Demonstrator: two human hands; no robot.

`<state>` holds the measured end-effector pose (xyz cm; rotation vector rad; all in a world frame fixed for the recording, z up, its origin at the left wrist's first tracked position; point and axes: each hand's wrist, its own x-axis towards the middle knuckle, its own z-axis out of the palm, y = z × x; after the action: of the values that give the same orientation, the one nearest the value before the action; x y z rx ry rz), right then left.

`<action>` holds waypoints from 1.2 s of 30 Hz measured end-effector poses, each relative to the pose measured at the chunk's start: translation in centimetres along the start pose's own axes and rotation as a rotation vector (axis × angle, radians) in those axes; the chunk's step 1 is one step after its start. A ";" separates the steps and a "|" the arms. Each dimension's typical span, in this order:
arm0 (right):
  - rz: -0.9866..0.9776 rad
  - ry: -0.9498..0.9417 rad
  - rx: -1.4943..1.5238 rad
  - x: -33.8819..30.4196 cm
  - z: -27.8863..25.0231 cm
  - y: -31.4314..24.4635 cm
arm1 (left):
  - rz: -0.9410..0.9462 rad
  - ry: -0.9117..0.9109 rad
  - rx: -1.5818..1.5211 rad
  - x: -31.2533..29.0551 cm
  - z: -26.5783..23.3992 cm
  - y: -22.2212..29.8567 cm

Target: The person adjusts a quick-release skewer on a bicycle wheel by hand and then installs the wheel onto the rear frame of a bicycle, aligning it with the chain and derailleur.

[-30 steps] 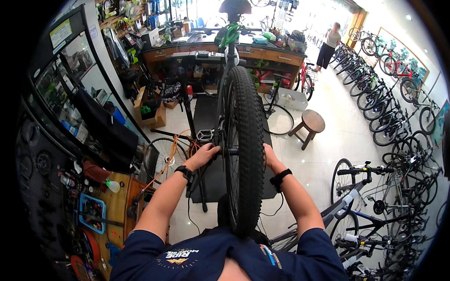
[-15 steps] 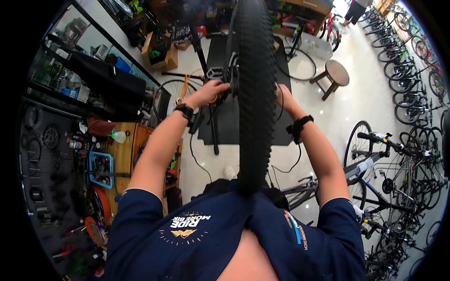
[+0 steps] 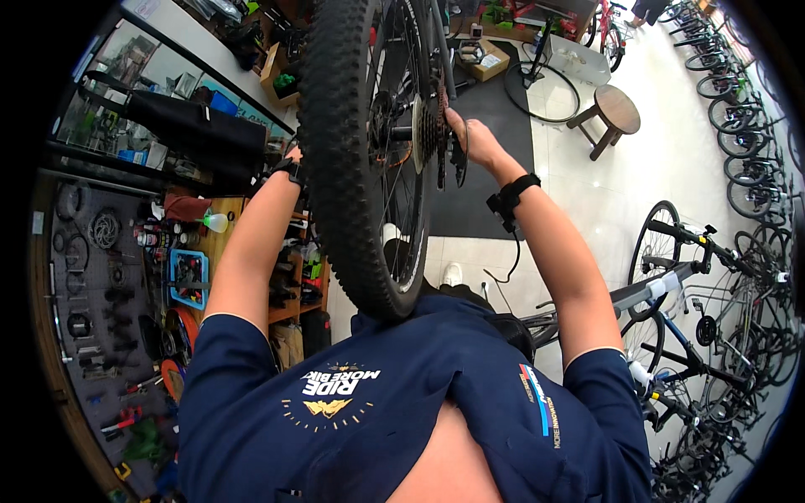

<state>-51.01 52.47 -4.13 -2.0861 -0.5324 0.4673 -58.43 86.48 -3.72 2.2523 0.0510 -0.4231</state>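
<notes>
A bicycle's rear wheel with a knobby black tyre (image 3: 323, 168) rises in front of me, its lower edge against my dark blue shirt. On its right side are the cassette (image 3: 426, 138), a rusty-looking chain (image 3: 442, 101) and the rear derailleur (image 3: 459, 155). My right hand (image 3: 476, 141) is closed beside the cassette, at the derailleur and frame end; what its fingers grip is hidden. My left hand (image 3: 293, 155) is mostly behind the tyre, with only a little of it showing and its fingers out of sight. Both wrists wear black straps.
A round wooden stool (image 3: 616, 109) stands on the pale floor to the right, near a loose wheel and a dark mat (image 3: 503, 193). Rows of bicycles line the right side. To the left are a wooden bench, a blue basket (image 3: 189, 277) and a tool wall (image 3: 92, 293).
The wheel has swung left and tilted, bringing its spokes and cassette into view. My left hand has moved left behind the tyre. My right hand has moved left and up.
</notes>
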 end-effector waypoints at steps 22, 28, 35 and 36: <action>-0.008 -0.155 0.139 -0.2 -2.5 -1.3 | 0.016 0.109 -0.103 -4.7 1.1 6.2; 0.064 -0.147 0.213 -0.8 -1.6 -0.9 | 0.007 0.137 -0.122 -6.0 1.5 6.3; 0.096 -0.120 0.250 0.2 -1.4 -0.2 | 0.025 0.152 -0.132 -6.0 1.3 6.0; 0.081 -0.133 0.235 0.5 -1.7 -0.7 | 0.023 0.150 -0.128 -5.9 0.8 6.1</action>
<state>-49.86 51.97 -2.70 -1.8651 -0.4474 0.6866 -63.15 82.44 2.14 2.1524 0.1264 -0.2309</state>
